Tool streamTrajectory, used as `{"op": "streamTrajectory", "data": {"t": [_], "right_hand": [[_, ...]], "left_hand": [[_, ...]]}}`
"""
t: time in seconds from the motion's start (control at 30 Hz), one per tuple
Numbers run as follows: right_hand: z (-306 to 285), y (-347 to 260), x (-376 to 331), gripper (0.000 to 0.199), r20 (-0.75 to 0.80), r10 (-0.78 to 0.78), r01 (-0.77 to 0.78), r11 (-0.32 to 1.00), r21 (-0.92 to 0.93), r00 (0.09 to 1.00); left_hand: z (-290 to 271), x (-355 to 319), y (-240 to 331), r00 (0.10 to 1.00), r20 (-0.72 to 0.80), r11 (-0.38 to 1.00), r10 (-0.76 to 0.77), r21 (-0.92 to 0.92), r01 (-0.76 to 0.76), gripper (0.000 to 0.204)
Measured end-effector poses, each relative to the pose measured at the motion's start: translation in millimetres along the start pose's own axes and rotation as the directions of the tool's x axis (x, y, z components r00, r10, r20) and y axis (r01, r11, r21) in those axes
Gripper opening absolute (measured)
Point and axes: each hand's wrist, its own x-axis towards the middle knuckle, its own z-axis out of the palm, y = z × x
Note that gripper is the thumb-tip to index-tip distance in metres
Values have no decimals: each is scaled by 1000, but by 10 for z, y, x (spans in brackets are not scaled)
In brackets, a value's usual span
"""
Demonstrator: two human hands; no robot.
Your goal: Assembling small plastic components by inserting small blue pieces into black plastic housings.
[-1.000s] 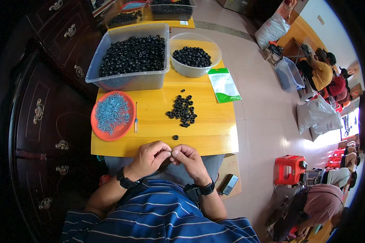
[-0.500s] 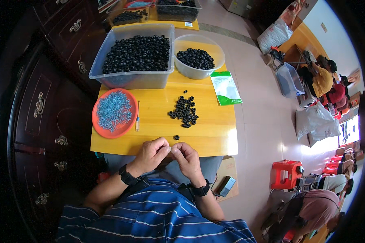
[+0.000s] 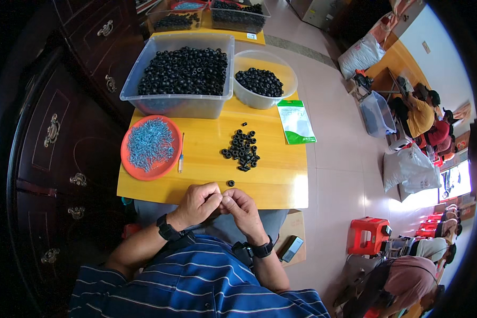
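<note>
Black ring (image 3: 230, 183) lies just beyond both hands (image 3: 220, 204), pinched together fingertip to fingertip.

The left hand (image 3: 197, 204) and right hand (image 3: 242, 208) are staying pressed fingertip to fingertip but drifting slightly towards the near edge of the yellow table (image 3: 281, 183); the fingers are curling tighter; the view is tilting a little.
</note>
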Motion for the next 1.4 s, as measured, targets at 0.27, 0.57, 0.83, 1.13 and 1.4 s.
{"op": "streamTrajectory", "data": {"t": [0.27, 0.57, 0.83, 1.13, 1.4], "right_hand": [[-44, -36, -4, 22, 139, 56, -64, 997, 52, 989], [-27, 33, -29, 12, 25, 25, -28, 989, 147, 999], [-21, 91, -26, 8, 2, 10, -10, 983, 185, 1000], [29, 95, -7, 7, -61, -13, 22, 990, 141, 998], [10, 75, 77, 5, -80, -46, 53, 995, 79, 996]], "left_hand": [[-66, -13, 70, 998, 25, 997, 50, -55, -48, 19], [-55, -6, -8, 989, 31, 989, 145, 22, -146, 18], [-75, -18, -4, 995, 96, 999, 35, -35, -32, 21], [-37, -22, -4, 998, 23, 998, 65, -13, -64, 26], [-14, 12, 30, 991, -96, 995, 96, 37, -93, 13]]}}
